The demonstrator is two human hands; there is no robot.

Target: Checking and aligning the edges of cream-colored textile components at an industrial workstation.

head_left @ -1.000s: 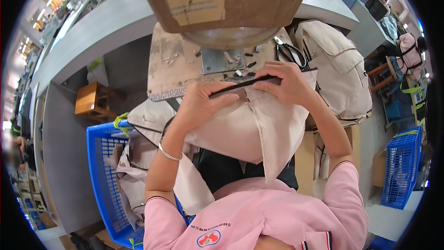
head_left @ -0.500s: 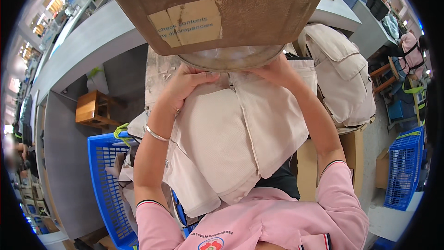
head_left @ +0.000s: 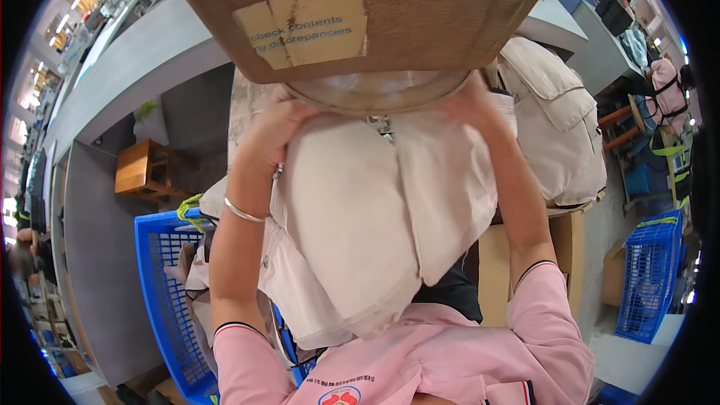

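A large cream sewn fabric piece (head_left: 352,217) with a raised seam down its middle spreads from the work surface toward my lap. At its far left edge is my left hand (head_left: 279,126), slightly blurred, with a bracelet on the wrist. My right hand (head_left: 476,109) is at the far right part of the fabric, smeared by motion. The fingertips of both disappear behind a clear round disc with a rim (head_left: 375,91). Above that disc, a brown taped panel (head_left: 420,22) hides the far work area. A small metallic part (head_left: 380,124) shows at the top of the seam.
On the right, cream bags (head_left: 551,120) are stacked over a cardboard box (head_left: 495,270). A blue plastic basket (head_left: 154,285) with fabric pieces stands by my left side. Farther off are a wooden stool (head_left: 142,169), a grey table (head_left: 142,71) and another blue basket (head_left: 651,277).
Both hands have moved slightly apart and farther away, my right hand blurring. The fabric's upper part has shifted, and the metallic part at the seam's top now shows. The view has moved a little.
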